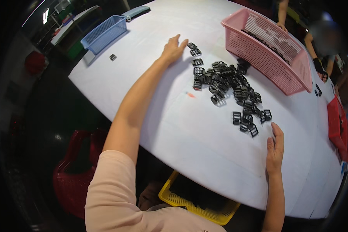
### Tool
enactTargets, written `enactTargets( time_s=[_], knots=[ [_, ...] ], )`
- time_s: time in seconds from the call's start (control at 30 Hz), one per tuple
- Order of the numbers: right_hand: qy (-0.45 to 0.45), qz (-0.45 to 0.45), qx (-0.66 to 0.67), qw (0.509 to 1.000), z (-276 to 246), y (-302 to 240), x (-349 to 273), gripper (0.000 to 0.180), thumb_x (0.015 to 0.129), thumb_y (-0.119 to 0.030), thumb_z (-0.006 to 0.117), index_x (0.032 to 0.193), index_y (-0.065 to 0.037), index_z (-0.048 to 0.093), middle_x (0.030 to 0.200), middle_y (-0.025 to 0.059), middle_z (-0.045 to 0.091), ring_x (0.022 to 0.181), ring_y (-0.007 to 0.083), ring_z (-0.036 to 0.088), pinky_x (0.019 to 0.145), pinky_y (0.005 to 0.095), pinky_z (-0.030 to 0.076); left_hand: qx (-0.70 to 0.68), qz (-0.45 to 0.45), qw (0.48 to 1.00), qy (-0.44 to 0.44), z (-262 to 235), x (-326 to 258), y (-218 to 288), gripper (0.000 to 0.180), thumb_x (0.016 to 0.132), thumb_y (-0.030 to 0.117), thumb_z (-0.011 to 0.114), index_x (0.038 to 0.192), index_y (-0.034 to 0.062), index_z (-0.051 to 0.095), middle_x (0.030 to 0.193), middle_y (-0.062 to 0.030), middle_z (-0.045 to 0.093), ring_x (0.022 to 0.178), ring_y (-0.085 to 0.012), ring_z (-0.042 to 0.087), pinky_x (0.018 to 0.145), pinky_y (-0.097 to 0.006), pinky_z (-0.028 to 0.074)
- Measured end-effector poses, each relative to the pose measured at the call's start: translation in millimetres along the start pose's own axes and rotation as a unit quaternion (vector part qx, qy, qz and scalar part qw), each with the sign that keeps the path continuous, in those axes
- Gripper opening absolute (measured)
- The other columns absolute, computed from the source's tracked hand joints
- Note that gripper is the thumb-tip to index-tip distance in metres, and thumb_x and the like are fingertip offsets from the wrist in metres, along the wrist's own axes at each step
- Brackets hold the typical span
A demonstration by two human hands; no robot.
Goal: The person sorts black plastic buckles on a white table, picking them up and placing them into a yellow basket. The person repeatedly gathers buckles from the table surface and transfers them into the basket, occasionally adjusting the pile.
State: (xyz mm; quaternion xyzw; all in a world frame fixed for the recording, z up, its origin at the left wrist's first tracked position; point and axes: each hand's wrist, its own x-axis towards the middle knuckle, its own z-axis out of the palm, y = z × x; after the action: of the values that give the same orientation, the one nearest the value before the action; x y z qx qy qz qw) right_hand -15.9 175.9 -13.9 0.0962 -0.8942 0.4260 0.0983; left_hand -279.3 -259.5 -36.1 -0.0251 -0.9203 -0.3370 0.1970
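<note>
A loose heap of black strap buckles lies in the middle of the white table. My left hand is stretched out at the heap's far left end, fingers apart, its tips close beside a few stray buckles. Nothing shows in that hand. At the heap's near right side rests my right hand, thumb and fingers spread, just short of the nearest buckles. No buckle is in it. One single buckle sits apart at the far left.
Behind the heap stands a pink basket holding dark pieces. A blue basket is at the far left edge, a red bin at the right. A yellow basket sits below the front edge. Other people's hands are at the far right.
</note>
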Motion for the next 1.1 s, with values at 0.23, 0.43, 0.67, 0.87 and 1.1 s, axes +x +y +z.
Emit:
enactTargets(
  time_s=[0.23, 0.43, 0.67, 0.87, 1.1],
  knots=[
    [0.024, 0.035, 0.02, 0.999, 12.2, 26.6, 51.1, 0.041, 0.105, -0.025, 0.042, 0.137, -0.001, 0.048, 0.14, 0.0122, 0.048, 0.133, 0.0245, 0.042, 0.113, 0.0363, 0.029, -0.111, 0.11, 0.961, -0.23, 22.2, -51.0, 76.8, 0.051, 0.101, 0.043, 0.043, 0.139, 0.0105, 0.05, 0.143, -0.017, 0.049, 0.134, -0.0344, 0.044, 0.113, -0.044, 0.03],
    [0.023, 0.036, 0.018, 0.999, 4.6, 23.7, 42.5, 0.04, 0.105, -0.025, 0.039, 0.135, -0.001, 0.05, 0.137, 0.0114, 0.05, 0.131, 0.0232, 0.044, 0.113, 0.0352, 0.029, 0.038, 0.109, 0.993, 0.032, -89.9, -49.0, -16.4, 0.033, 0.099, 0.025, 0.052, 0.128, 0.0129, 0.061, 0.142, -0.0105, 0.052, 0.137, -0.0292, 0.042, 0.113, -0.042, 0.035],
    [0.043, 0.038, 0.069, 0.996, 10.7, 29.4, 52.0, 0.034, 0.103, -0.022, 0.045, 0.128, -0.001, 0.056, 0.13, 0.0099, 0.053, 0.124, 0.0214, 0.049, 0.109, 0.0329, 0.033, 0.324, -0.27, 0.906, 0.023, -156.5, -61.4, -159.6, 0.058, 0.097, 0.043, 0.046, 0.145, 0.012, 0.042, 0.148, -0.0179, 0.039, 0.14, -0.0362, 0.032, 0.111, -0.06, 0.025],
    [0.059, -0.034, 0.04, 0.997, 20.7, 20.3, 84.1, 0.03, 0.099, -0.021, 0.054, 0.121, -0.003, 0.062, 0.123, 0.0099, 0.059, 0.118, 0.0222, 0.054, 0.102, 0.033, 0.039, 0.131, 0.054, 0.987, -0.081, -35.6, -54.1, -42.3, 0.036, 0.099, 0.026, 0.047, 0.133, 0.0144, 0.054, 0.147, -0.0118, 0.046, 0.142, -0.0324, 0.033, 0.115, -0.055, 0.025],
    [-0.012, -0.172, -0.15, 0.974, 87.2, -13.1, 219.5, 0.037, 0.096, -0.034, 0.053, 0.122, -0.01, 0.063, 0.131, 0.0122, 0.058, 0.121, 0.0331, 0.053, 0.102, 0.0406, 0.043, -0.048, 0.043, 0.993, -0.099, 50.7, -49.4, 89.4, 0.037, 0.101, 0.034, 0.039, 0.128, 0.0184, 0.059, 0.13, -0.0167, 0.059, 0.137, -0.0396, 0.039, 0.114, -0.057, 0.021]
  ],
)
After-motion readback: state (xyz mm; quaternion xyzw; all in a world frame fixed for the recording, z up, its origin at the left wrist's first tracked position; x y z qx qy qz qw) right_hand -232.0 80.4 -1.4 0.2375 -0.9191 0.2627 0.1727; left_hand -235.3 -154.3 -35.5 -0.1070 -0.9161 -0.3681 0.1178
